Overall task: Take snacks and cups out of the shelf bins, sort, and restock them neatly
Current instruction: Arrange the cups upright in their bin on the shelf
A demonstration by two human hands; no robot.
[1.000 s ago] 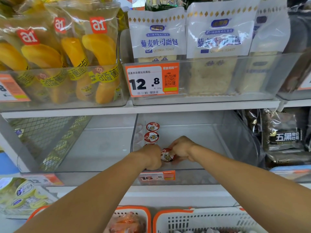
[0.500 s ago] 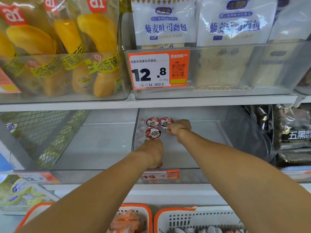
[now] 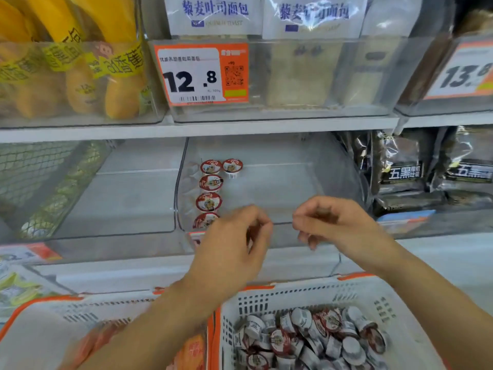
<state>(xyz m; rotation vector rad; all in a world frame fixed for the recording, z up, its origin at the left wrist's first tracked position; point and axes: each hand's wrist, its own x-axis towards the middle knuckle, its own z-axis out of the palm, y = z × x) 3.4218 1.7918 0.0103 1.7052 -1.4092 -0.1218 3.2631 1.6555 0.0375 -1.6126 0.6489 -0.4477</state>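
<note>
Several small red-lidded cups [image 3: 210, 182] stand in a column along the left wall of a clear shelf bin [image 3: 306, 182], with one more cup [image 3: 232, 166] beside the rearmost. My left hand [image 3: 234, 244] and my right hand [image 3: 338, 225] hover in front of the bin's front edge, fingers loosely curled, holding nothing. Below, a white basket with an orange rim [image 3: 360, 289] holds a heap of the same cups [image 3: 306, 340].
An empty clear bin [image 3: 120, 198] sits left of the cup bin. A second orange-rimmed basket [image 3: 40, 332] with orange snack packs [image 3: 192, 351] is at lower left. Black bags [image 3: 426, 172] fill the right; bread bags and yellow snack packs fill the upper shelf.
Both hands have pulled back out of the bin toward me, leaving cups standing in it. The view has tilted down, bringing the basket of cups into sight.
</note>
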